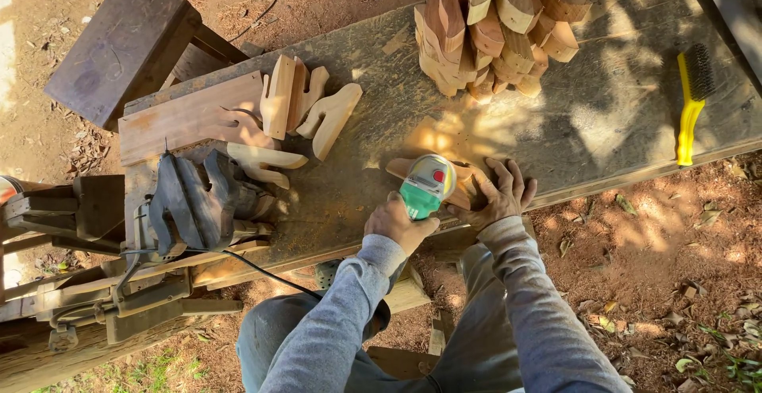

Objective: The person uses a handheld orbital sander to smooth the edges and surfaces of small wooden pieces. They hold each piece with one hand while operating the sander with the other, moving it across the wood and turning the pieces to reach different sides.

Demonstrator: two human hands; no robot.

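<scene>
My left hand [399, 222] grips the body of a green and white power sander [427, 184], which rests on a flat cut-out wooden piece [467, 186] near the front edge of the workbench [603, 115]. My right hand [498, 196] lies spread on that wooden piece, just right of the sander, pressing it to the bench. A black cord [262, 272] runs from the left under my left arm.
A tall stack of similar wooden pieces [496, 28] stands at the bench's back. More cut-outs [305, 111] lie at the left beside a plank [186, 115]. A vise [198, 202] sits at the left end, a yellow wire brush [689, 103] at the right. A wooden stool [119, 44] stands behind.
</scene>
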